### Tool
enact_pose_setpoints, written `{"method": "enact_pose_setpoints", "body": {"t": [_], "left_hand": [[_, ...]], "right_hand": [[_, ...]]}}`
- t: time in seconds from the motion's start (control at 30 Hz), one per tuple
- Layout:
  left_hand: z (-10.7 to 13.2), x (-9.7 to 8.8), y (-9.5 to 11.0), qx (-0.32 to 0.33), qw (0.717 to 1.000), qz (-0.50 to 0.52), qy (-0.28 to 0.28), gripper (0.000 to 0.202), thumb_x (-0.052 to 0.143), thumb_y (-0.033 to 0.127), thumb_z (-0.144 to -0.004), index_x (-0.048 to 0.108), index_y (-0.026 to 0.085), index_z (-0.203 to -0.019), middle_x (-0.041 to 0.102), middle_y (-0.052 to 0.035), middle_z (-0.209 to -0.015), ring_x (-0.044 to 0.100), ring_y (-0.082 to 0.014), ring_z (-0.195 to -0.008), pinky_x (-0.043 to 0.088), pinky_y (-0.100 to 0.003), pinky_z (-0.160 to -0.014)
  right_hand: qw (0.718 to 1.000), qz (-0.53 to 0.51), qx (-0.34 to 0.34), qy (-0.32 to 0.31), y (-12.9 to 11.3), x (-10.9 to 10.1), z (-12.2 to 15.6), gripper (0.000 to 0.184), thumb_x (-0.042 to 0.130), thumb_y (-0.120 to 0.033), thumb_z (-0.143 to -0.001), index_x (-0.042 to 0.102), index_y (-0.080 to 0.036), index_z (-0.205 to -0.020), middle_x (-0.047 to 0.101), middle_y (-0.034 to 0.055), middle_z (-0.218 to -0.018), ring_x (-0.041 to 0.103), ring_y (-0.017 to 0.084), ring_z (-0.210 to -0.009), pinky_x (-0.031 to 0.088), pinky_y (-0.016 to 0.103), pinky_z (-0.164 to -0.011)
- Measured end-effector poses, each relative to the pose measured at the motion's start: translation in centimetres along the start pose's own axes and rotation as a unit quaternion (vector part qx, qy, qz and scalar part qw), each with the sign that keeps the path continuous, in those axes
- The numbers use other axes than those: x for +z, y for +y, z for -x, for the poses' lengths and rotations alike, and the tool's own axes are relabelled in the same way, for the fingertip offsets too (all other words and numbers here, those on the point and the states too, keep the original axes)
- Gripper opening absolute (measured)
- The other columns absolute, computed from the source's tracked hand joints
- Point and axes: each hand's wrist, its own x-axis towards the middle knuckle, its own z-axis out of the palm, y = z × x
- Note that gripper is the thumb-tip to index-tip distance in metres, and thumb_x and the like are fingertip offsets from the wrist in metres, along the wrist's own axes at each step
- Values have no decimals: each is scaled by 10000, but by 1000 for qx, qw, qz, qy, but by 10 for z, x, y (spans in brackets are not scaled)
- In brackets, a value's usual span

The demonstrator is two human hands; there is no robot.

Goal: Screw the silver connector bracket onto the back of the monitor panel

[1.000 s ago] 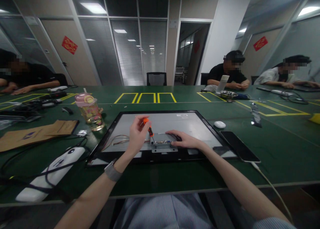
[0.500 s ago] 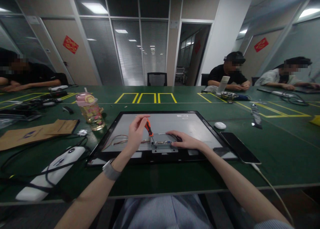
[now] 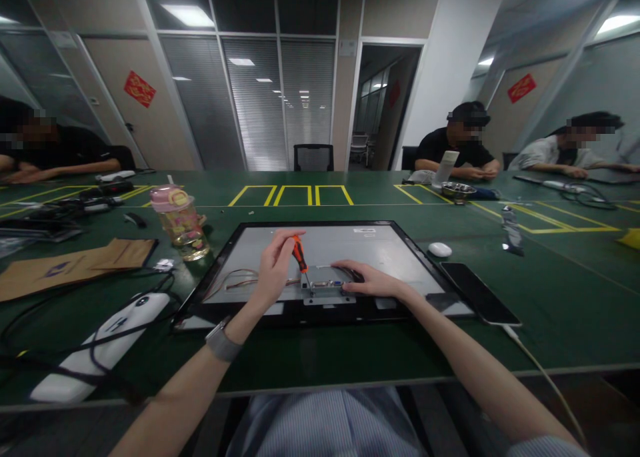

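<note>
A monitor panel point(image 3: 390, 244) lies face down on the green table, its grey back up. My left hand point(image 3: 273, 270) is closed on a small orange and black screwdriver point(image 3: 300, 257), whose tip rests at the left end of a metal connector bracket point(image 3: 327, 292) near the panel's front edge. Thin coloured wires point(image 3: 235, 280) run from the bracket to the left. My right hand point(image 3: 373, 282) lies flat on the panel just right of the bracket, fingers stretched toward it, holding nothing.
A pink-lidded bottle point(image 3: 180, 220), brown paper point(image 3: 75, 264), black cables and a white device point(image 3: 95, 354) are on the left. A white mouse point(image 3: 440, 249) and a phone point(image 3: 480, 292) with its cable lie to the right. Other people sit at the far left and far right.
My left hand has tilted the screwdriver slightly and shifted its fingers on the handle; the tip stays at the bracket. My right hand has not moved.
</note>
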Motion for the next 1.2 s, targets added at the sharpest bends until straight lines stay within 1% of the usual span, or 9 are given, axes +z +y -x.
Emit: {"method": "enact_pose_setpoints", "body": {"t": [0.1, 0.27, 0.33, 0.5, 0.63, 0.73, 0.9, 1.1, 1.2], "left_hand": [[2, 2, 1, -15, 998, 61, -7, 263, 421, 285, -884, 638, 170, -978, 604, -53, -841, 576, -158, -801, 453, -295, -764], [1, 2, 4, 12, 1000, -8, 9, 159, 580, 285, -800, 685, 201, -885, 519, -25, -832, 528, -113, -716, 445, -225, -638], [1, 2, 4, 9, 1000, -14, 12, 167, 578, 281, -803, 685, 203, -903, 518, -22, -819, 531, -113, -718, 448, -224, -645], [0, 0, -5, -38, 994, 102, -10, 278, 434, 308, -874, 645, 165, -983, 610, -55, -826, 587, -160, -778, 474, -300, -738], [-1, -1, -7, -3, 999, 36, 12, 211, 527, 317, -832, 687, 186, -870, 568, -46, -857, 537, -139, -768, 456, -257, -695], [-1, 0, -6, -1, 1000, 4, 10, 201, 553, 320, -823, 680, 194, -914, 531, -25, -773, 510, -127, -700, 444, -248, -659], [-1, 1, -8, -55, 990, 128, -5, 256, 474, 337, -861, 627, 164, -972, 608, -54, -835, 579, -162, -773, 465, -300, -746], [-1, -1, -7, -2, 1000, 5, 5, 157, 577, 298, -806, 676, 196, -874, 537, -32, -868, 534, -126, -782, 444, -223, -690], [-1, 0, -6, -15, 999, 32, -7, 196, 541, 289, -834, 650, 190, -963, 558, -29, -828, 556, -124, -769, 454, -245, -726]], "right_hand": [[1000, 1, -4, 1, 2, 0, 0, 566, 575, -416, -815, 417, -200, -1314, 473, 92, -1324, 445, 251, -1200, 329, 427, -1032], [1000, -11, 3, 0, 3, 1, 0, 577, 578, -416, -814, 402, -214, -1325, 455, 82, -1344, 428, 250, -1218, 312, 438, -1045], [1000, -12, 4, -1, 2, 0, 0, 578, 574, -427, -814, 403, -217, -1325, 455, 82, -1343, 429, 253, -1217, 315, 442, -1042], [1000, -8, 8, -3, -2, -1, 0, 585, 570, -443, -812, 408, -212, -1325, 455, 84, -1345, 428, 257, -1220, 313, 433, -1046], [1000, -7, 11, -2, 0, 0, 0, 596, 573, -442, -811, 402, -204, -1329, 444, 91, -1357, 417, 256, -1231, 302, 437, -1055], [1000, -7, 13, -1, 2, 1, 0, 593, 571, -448, -809, 404, -213, -1327, 443, 86, -1360, 422, 262, -1227, 305, 452, -1051], [1000, -4, 8, -2, 1, 0, 0, 585, 575, -444, -805, 411, -225, -1322, 454, 77, -1350, 430, 264, -1216, 316, 450, -1043], [1000, -5, 22, -2, -3, -1, 0, 598, 574, -451, -805, 413, -201, -1323, 450, 92, -1354, 428, 269, -1222, 317, 438, -1044], [1000, -3, 16, -4, -4, -1, 0, 597, 573, -441, -807, 414, -180, -1320, 461, 102, -1341, 438, 263, -1212, 327, 423, -1038]]}}
